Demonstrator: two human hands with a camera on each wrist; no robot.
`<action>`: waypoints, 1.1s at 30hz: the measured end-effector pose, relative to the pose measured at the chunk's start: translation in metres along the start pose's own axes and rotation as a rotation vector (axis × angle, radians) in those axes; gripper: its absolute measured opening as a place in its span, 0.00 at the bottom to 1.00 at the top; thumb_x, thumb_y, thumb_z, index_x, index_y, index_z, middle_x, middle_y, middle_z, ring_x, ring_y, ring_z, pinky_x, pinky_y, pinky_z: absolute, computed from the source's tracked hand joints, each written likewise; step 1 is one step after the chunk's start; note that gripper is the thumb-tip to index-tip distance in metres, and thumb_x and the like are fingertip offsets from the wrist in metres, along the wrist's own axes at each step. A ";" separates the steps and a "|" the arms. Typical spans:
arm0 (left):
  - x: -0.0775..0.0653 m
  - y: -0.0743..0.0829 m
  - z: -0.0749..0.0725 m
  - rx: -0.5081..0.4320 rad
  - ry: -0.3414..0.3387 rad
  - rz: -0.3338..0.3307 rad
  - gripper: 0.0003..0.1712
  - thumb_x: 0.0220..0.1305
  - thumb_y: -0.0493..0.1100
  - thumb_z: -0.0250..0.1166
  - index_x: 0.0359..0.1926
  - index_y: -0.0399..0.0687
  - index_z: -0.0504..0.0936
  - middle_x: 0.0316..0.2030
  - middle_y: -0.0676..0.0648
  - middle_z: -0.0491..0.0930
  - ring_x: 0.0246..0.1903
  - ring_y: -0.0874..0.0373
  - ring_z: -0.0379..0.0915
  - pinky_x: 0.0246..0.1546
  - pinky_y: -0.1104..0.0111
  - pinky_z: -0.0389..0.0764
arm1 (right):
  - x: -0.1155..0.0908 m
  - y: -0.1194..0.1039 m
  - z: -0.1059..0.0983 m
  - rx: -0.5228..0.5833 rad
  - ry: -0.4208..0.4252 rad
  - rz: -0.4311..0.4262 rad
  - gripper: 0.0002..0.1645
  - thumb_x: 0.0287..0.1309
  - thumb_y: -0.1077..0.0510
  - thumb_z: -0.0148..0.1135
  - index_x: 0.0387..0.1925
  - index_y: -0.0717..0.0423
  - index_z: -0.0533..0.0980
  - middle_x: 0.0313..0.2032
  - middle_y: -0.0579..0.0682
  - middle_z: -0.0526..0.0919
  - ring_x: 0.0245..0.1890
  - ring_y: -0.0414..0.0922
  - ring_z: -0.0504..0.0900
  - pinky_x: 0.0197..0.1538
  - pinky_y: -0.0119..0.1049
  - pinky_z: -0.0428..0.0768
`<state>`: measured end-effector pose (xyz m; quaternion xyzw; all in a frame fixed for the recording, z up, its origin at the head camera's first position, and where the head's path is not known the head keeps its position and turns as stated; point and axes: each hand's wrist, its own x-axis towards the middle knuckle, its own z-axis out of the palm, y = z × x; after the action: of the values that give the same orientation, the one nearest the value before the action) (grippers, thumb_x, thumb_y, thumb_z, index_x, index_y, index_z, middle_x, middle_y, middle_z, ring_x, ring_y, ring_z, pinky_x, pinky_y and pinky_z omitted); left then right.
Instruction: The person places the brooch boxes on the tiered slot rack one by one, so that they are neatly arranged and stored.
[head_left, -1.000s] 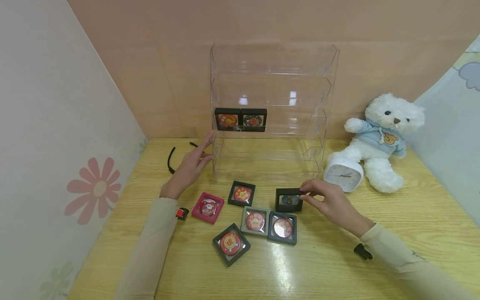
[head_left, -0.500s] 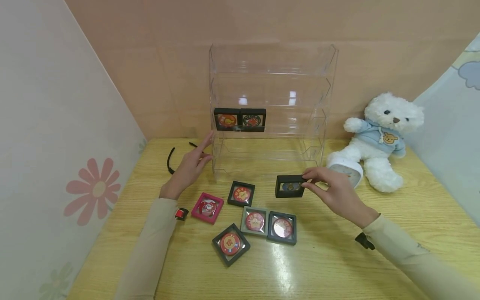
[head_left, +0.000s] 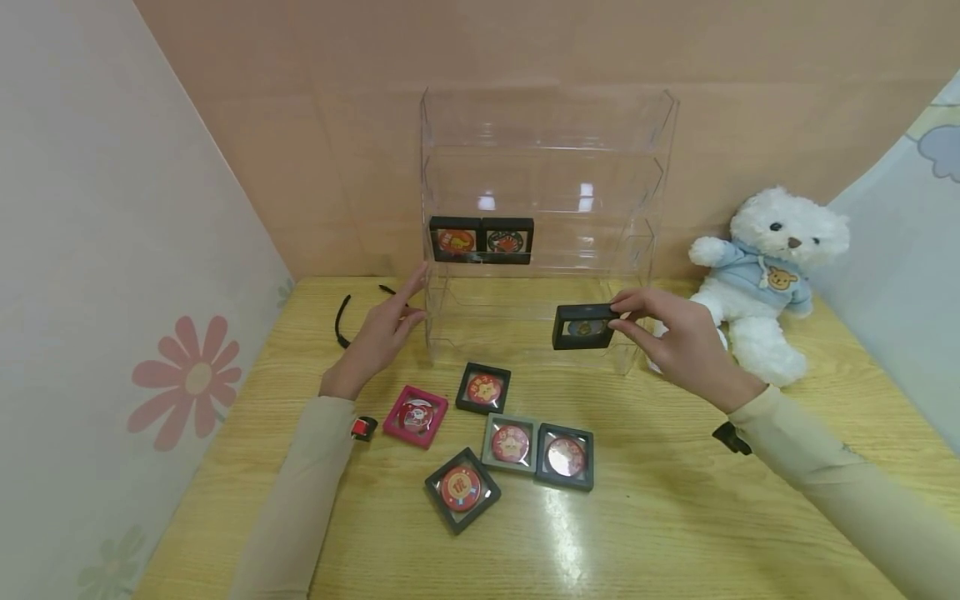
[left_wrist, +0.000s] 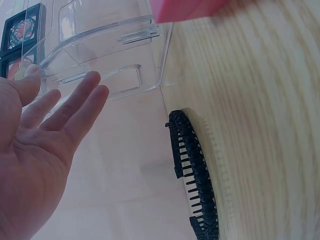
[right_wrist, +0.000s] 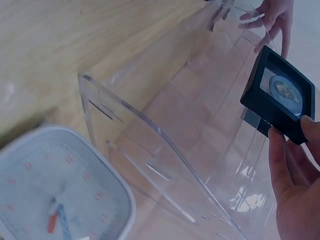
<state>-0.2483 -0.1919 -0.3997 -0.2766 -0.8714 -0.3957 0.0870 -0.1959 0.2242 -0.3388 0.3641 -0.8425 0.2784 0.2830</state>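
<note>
Between thumb and fingers my right hand (head_left: 678, 342) pinches a black framed badge (head_left: 583, 327) with a blue round badge inside, raised off the table before the lower tiers of a clear acrylic rack (head_left: 540, 312). In the right wrist view the same black framed badge (right_wrist: 281, 91) shows its window and blue badge. My left hand (head_left: 381, 333) touches the rack's left side with extended fingers; the left wrist view shows that hand (left_wrist: 45, 130) with fingers spread by the clear side panel. Two black framed badges (head_left: 481, 241) stand side by side on the rack's middle tier.
On the table lie a pink framed badge (head_left: 416, 415), a grey-green one (head_left: 510, 442) and several dark ones (head_left: 462, 490). A black toothed hair band (left_wrist: 195, 170) lies left of the rack. Right of it are a white clock (right_wrist: 65, 185) and a white teddy bear (head_left: 780, 250).
My right hand has lifted the black framed badge from the table, up and away toward the rack's lower front. The left hand stays at the rack's left side.
</note>
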 end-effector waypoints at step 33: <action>-0.001 0.001 0.002 -0.110 -0.004 -0.026 0.46 0.76 0.32 0.54 0.81 0.73 0.44 0.73 0.39 0.62 0.51 0.48 0.82 0.49 0.65 0.85 | 0.086 0.023 0.009 -0.044 0.236 0.053 0.11 0.62 0.66 0.68 0.45 0.68 0.80 0.45 0.59 0.84 0.39 0.52 0.86 0.47 0.35 0.85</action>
<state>-0.2472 -0.1903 -0.4010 -0.2701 -0.8520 -0.4438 0.0648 -0.2653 0.1920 -0.2924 0.3000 -0.8187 0.3082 0.3804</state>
